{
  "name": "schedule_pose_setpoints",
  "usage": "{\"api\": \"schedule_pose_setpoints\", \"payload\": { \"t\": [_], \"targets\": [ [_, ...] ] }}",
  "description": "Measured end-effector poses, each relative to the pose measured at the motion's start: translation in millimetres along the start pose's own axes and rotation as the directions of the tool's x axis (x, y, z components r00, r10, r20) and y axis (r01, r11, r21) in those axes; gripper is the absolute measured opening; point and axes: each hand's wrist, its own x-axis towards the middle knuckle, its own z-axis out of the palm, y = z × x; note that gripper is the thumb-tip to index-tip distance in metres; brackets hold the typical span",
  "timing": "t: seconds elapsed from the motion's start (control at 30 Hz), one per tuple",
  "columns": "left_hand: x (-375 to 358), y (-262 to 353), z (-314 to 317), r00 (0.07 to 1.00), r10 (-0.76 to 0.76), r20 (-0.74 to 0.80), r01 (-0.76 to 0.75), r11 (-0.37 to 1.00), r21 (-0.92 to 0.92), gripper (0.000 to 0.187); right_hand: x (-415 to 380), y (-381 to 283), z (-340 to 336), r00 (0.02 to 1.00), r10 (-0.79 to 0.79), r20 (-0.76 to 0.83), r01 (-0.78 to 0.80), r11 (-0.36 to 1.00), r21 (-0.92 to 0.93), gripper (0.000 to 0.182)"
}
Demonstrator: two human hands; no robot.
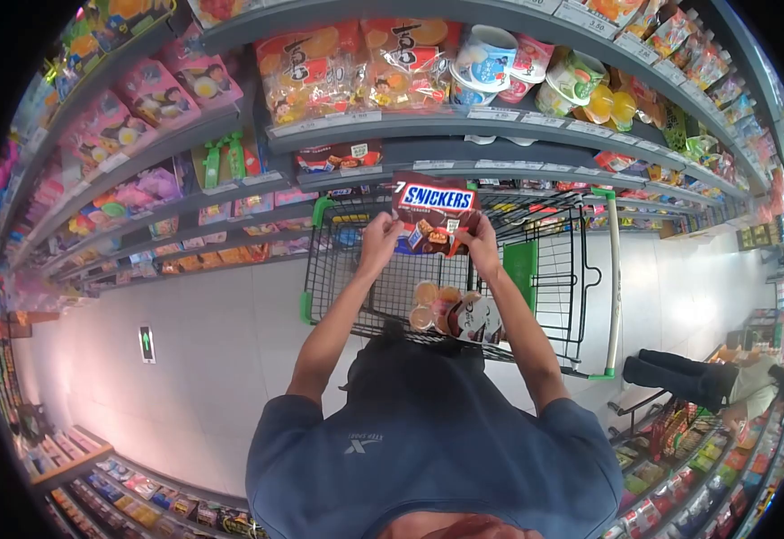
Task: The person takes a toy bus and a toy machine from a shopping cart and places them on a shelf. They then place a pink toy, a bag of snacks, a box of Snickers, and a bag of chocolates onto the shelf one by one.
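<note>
Both hands hold a brown Snickers bag [435,216] over a wire shopping cart [338,278]. My left hand [380,242] pinches the bag's left edge. On its right edge, the fingers of my right hand [479,246] are closed. The bag's front, with its white label and blue letters, faces up toward me. Below the bag, a pack of round cups [428,305] and a white and dark package [474,319] lie in the cart, near my body.
Ahead, a shelf edge [338,123] runs across, with orange bags [309,72] and cups [486,58] above it. The cart's handle [615,287] is at the right. Another person [706,382] stands near shelves at the lower right. A floor sign [146,344] lies left.
</note>
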Motion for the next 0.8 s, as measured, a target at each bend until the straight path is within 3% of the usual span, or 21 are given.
{"api": "schedule_pose_setpoints", "payload": {
  "t": [0.1, 0.13, 0.17, 0.23, 0.37, 0.43, 0.5, 0.57, 0.63, 0.67, 0.7, 0.77, 0.8],
  "targets": [
    [38, 11, 0, 0.996, 0.08, -0.035, -0.075, 0.99, 0.12, 0.023, 40, -16, 0, 0.996, -0.088, -0.005, 0.088, 0.996, -0.01, 0.038],
    [50, 17, -1, 0.998, -0.01, -0.064, 0.02, 0.988, 0.156, 0.021, 51, -20, -2, 0.999, -0.046, -0.005, 0.046, 0.999, 0.005, 0.033],
    [60, 22, -2, 0.998, 0.006, -0.065, 0.004, 0.988, 0.156, 0.021, 63, -26, -3, 0.998, -0.062, -0.003, 0.062, 0.998, 0.005, 0.033],
    [84, 27, -1, 0.995, 0.087, -0.055, -0.064, 0.942, 0.329, 0.022, 89, -35, -5, 0.998, 0.052, -0.022, -0.055, 0.987, -0.151, 0.033],
    [124, 31, 7, 0.979, 0.168, -0.111, -0.112, 0.911, 0.396, 0.021, 154, -16, -17, 0.987, -0.144, -0.073, 0.136, 0.986, -0.102, 0.035],
    [143, 40, 11, 0.986, 0.137, -0.095, -0.094, 0.927, 0.363, 0.019, 172, -32, -16, 0.984, -0.148, -0.095, 0.138, 0.986, -0.097, 0.031],
    [159, 43, 16, 0.997, 0.058, -0.049, -0.051, 0.989, 0.14, 0.019, 190, -46, -19, 0.998, 0.051, -0.045, -0.056, 0.992, -0.114, 0.027],
    [175, 43, 19, 0.994, 0.104, -0.042, -0.092, 0.969, 0.229, 0.02, 207, -51, -14, 0.998, 0.003, -0.069, -0.011, 0.994, -0.108, 0.018],
    [187, 43, 26, 0.968, 0.182, -0.171, -0.104, 0.915, 0.389, 0.023, 227, -46, -13, 0.989, -0.083, -0.121, 0.072, 0.993, -0.094, 0.006],
    [194, 40, 25, 0.941, 0.307, -0.143, -0.215, 0.868, 0.448, 0.031, 235, -39, -13, 0.994, -0.073, -0.078, 0.063, 0.991, -0.114, 0.014],
    [199, 37, 26, 0.941, 0.308, -0.142, -0.217, 0.867, 0.448, 0.031, 235, -43, -10, 0.994, -0.073, -0.078, 0.064, 0.991, -0.114, 0.014],
    [204, 33, 29, 0.917, 0.343, -0.205, -0.211, 0.852, 0.478, 0.032, 228, -54, 2, 0.99, -0.096, -0.099, 0.062, 0.952, -0.299, 0.025],
    [204, 25, 30, 0.918, 0.34, -0.205, -0.209, 0.852, 0.48, 0.032, 249, -21, -6, 0.961, -0.245, -0.131, 0.166, 0.885, -0.435, 0.021]
  ]
}}
